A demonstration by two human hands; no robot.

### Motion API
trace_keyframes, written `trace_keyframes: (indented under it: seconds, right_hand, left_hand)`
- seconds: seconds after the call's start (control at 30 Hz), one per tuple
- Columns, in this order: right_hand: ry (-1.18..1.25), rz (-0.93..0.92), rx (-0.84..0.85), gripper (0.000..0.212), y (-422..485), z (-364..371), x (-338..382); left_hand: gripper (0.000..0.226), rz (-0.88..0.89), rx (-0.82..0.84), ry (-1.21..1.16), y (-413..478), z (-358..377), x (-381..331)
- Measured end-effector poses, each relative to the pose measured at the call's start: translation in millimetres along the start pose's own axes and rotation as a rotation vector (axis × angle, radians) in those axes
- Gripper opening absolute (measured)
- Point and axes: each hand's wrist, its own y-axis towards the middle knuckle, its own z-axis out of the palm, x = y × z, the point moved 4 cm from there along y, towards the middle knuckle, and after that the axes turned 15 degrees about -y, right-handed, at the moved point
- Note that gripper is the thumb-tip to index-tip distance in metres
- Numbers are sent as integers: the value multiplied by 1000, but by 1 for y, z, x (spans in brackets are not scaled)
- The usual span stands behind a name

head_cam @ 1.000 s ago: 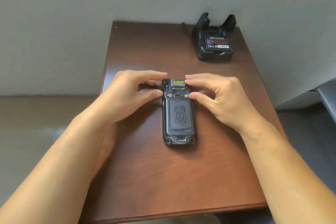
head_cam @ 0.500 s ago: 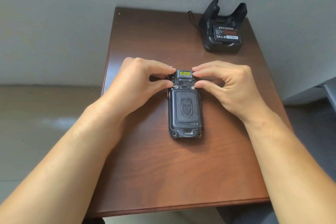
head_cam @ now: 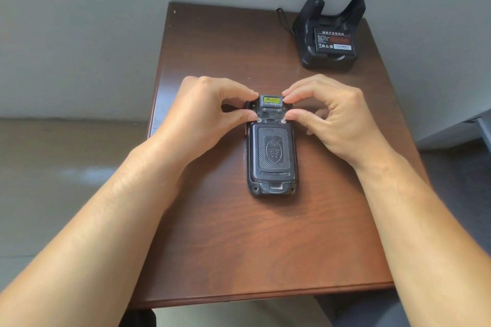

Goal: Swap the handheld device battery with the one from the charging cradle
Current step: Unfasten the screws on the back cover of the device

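- Handheld device (head_cam: 271, 148): face down mid-tabletop (head_cam: 265, 247), textured battery cover (head_cam: 273, 150) closed.
- Left hand (head_cam: 204, 117) and right hand (head_cam: 332, 114): thumb and forefinger nearly pinched, tips touching the device's far corners beside two silver fasteners; neither lifts anything.
- Step judged: releasing the cover; next, free both fasteners.
- Charging cradle (head_cam: 329, 34): far right corner, holding the spare battery (head_cam: 334, 41).
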Motion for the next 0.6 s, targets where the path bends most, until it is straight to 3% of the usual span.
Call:
trace_keyframes:
  seconds: [0.37,0.5,0.6]
  right_hand:
    - [-151,81,-8,21,1,-2,19]
    - [-130,103,-39,22,1,-1,20]
    - [-91,136,-37,22,-3,-1,16]
  left_hand:
    - [28,95,-49,39,-2,0,1]
    - [17,137,-147,76,-4,3,5]
    - [16,113,-128,39,-2,4,6]
